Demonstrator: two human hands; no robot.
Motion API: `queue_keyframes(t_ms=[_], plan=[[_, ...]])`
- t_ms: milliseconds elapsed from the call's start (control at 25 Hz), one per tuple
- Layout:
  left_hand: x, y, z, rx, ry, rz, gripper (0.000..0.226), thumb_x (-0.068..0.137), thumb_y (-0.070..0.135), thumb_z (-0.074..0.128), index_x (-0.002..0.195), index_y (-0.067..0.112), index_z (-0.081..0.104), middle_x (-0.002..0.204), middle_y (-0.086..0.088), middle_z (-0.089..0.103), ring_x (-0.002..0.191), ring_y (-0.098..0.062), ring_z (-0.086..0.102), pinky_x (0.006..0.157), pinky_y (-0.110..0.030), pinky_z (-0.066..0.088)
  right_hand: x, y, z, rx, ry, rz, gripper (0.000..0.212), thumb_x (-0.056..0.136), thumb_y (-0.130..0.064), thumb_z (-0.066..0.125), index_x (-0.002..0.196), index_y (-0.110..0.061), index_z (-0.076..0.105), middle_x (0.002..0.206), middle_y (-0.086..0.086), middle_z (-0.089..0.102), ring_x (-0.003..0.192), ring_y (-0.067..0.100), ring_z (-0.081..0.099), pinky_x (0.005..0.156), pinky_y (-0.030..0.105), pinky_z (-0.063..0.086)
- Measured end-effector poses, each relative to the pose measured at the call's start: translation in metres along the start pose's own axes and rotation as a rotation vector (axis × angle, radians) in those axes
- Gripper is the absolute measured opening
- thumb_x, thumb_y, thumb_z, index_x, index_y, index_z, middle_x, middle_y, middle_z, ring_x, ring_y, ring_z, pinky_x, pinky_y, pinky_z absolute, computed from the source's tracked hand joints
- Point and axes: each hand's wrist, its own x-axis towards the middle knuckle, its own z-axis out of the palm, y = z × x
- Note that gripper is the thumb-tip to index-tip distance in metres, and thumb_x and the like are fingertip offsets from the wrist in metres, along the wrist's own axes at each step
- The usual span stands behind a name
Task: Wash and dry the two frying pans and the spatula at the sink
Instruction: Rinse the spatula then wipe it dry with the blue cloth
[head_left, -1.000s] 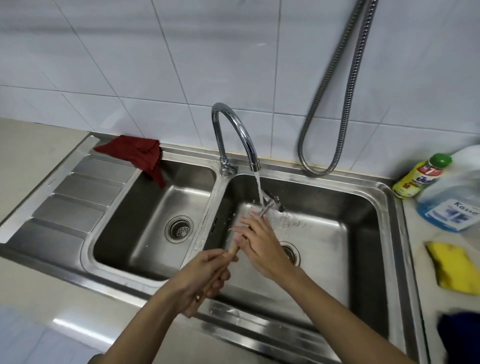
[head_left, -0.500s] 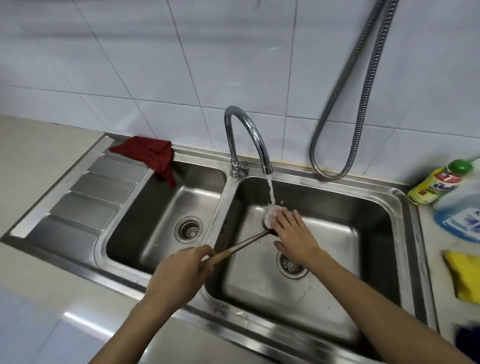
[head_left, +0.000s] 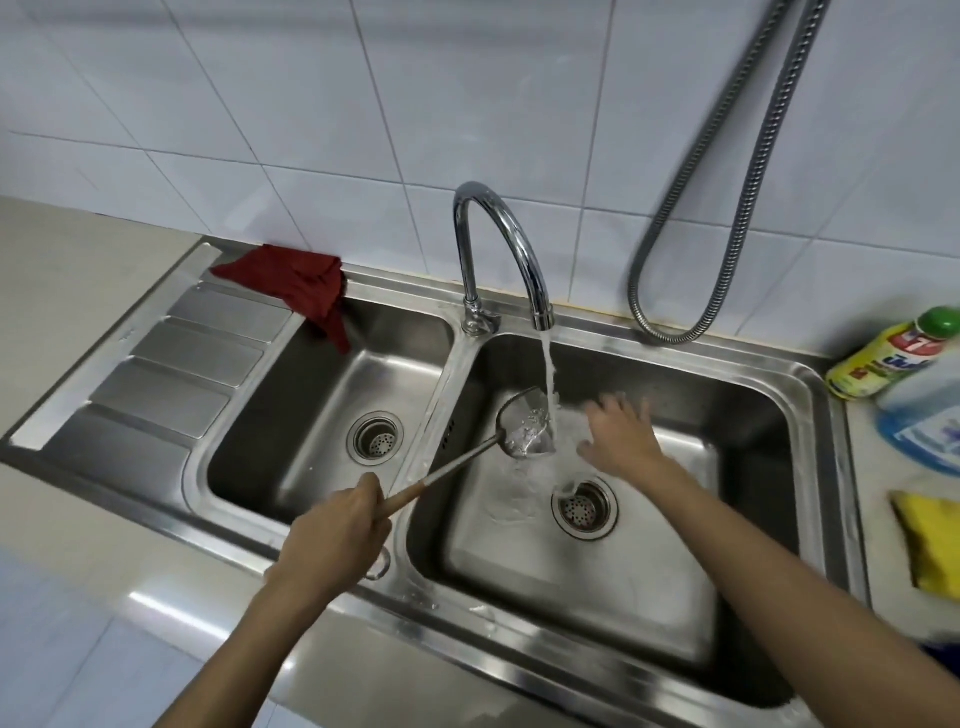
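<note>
A metal spatula (head_left: 522, 428) with a wooden handle reaches over the right basin (head_left: 727, 395) of a steel double sink. Its blade sits under the stream running from the chrome tap (head_left: 511, 244). My left hand (head_left: 335, 535) grips the wooden handle above the divider between the basins. My right hand (head_left: 618, 436) hovers just right of the blade, fingers spread, blurred, and holding nothing. No frying pan is in view.
A red cloth (head_left: 298, 286) hangs over the back rim of the left basin (head_left: 270, 415). A steel hose (head_left: 727, 182) loops down the tiled wall. On the right counter stand a yellow detergent bottle (head_left: 883, 358), a blue-liquid bottle (head_left: 924, 415) and a yellow sponge (head_left: 930, 540).
My right hand was rubbing the spatula blade under the water; it has come off the blade and moved to the right. The blade now faces up in the stream.
</note>
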Motion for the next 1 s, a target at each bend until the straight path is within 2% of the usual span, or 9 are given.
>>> queue_keyframes(t_ms=[120,240,320,440,600,720,800,880,1000], plan=[[0.010,-0.009,0.002,-0.015,-0.012,-0.061,0.017,0.096,0.034,0.050,0.092,0.018,0.045,0.078,0.006,0.055,0.067,-0.019,0.056,0.057,-0.030,0.040,0.053,-0.012,-0.044,0.366,0.028,-0.156,0.051,0.091,-0.024,0.057,0.139,-0.013,0.042,0.141,0.011,0.043,0.124,0.032,0.048,0.104,0.041,0.040],[0.020,-0.013,-0.002,0.025,0.006,-0.047,0.017,0.098,0.036,0.047,0.093,0.021,0.044,0.081,0.007,0.058,0.066,-0.016,0.055,0.054,-0.028,0.035,0.101,-0.035,-0.072,0.431,-0.107,-0.369,0.048,0.094,-0.031,0.055,0.135,-0.008,0.047,0.136,0.015,0.052,0.126,0.032,0.048,0.108,0.044,0.035],[0.028,-0.014,-0.007,0.036,0.014,-0.057,0.014,0.097,0.036,0.048,0.094,0.022,0.045,0.084,0.006,0.061,0.067,-0.014,0.056,0.054,-0.029,0.039,0.121,-0.046,-0.077,0.448,-0.126,-0.473,0.054,0.095,-0.038,0.052,0.143,-0.018,0.038,0.129,-0.004,0.056,0.119,0.018,0.048,0.109,0.038,0.032],[0.035,-0.014,-0.008,0.044,0.062,-0.059,0.015,0.095,0.036,0.051,0.097,0.022,0.045,0.087,0.005,0.060,0.072,-0.020,0.060,0.060,-0.037,0.050,0.143,-0.061,-0.071,0.466,0.036,-0.500,0.055,0.088,-0.064,0.044,0.129,-0.027,0.049,0.102,-0.027,0.046,0.086,-0.010,0.047,0.092,0.027,0.044],[0.036,-0.015,0.001,0.009,0.083,-0.084,0.018,0.093,0.034,0.055,0.096,0.021,0.044,0.085,0.004,0.055,0.068,-0.021,0.057,0.057,-0.037,0.047,0.163,-0.078,-0.053,0.402,0.209,-0.432,0.049,0.089,-0.065,0.037,0.104,-0.021,0.053,0.085,-0.013,0.044,0.067,-0.010,0.040,0.060,0.004,0.028],[0.032,-0.018,0.002,0.069,0.067,-0.099,0.019,0.092,0.037,0.055,0.096,0.022,0.044,0.087,0.005,0.057,0.068,-0.020,0.058,0.053,-0.033,0.041,0.182,-0.073,-0.042,0.520,0.262,-0.374,0.032,0.089,-0.065,0.034,0.087,-0.036,0.047,0.076,-0.012,0.050,0.062,-0.004,0.052,0.059,0.007,0.040],[0.031,-0.020,0.000,0.094,0.053,-0.096,0.020,0.092,0.039,0.055,0.095,0.023,0.044,0.087,0.005,0.059,0.067,-0.018,0.059,0.053,-0.030,0.040,0.193,-0.068,-0.037,0.595,0.231,-0.337,0.016,0.090,-0.058,0.041,0.080,-0.045,0.040,0.080,-0.011,0.054,0.069,0.010,0.056,0.068,0.025,0.048],[0.033,-0.020,-0.001,0.089,0.025,-0.106,0.021,0.092,0.042,0.055,0.091,0.024,0.045,0.080,0.005,0.062,0.064,-0.018,0.057,0.055,-0.032,0.043,0.164,-0.068,-0.056,0.696,0.208,-0.303,0.013,0.093,-0.041,0.050,0.084,-0.049,0.045,0.088,-0.009,0.052,0.079,0.014,0.051,0.078,0.032,0.044],[0.048,-0.018,0.002,-0.044,-0.079,-0.070,0.029,0.091,0.048,0.055,0.083,0.021,0.050,0.069,0.003,0.064,0.063,-0.020,0.061,0.061,-0.036,0.053,0.087,-0.046,-0.055,0.815,0.199,-0.219,0.022,0.096,-0.027,0.053,0.116,-0.019,0.058,0.100,-0.005,0.058,0.089,0.009,0.053,0.084,0.031,0.045]])
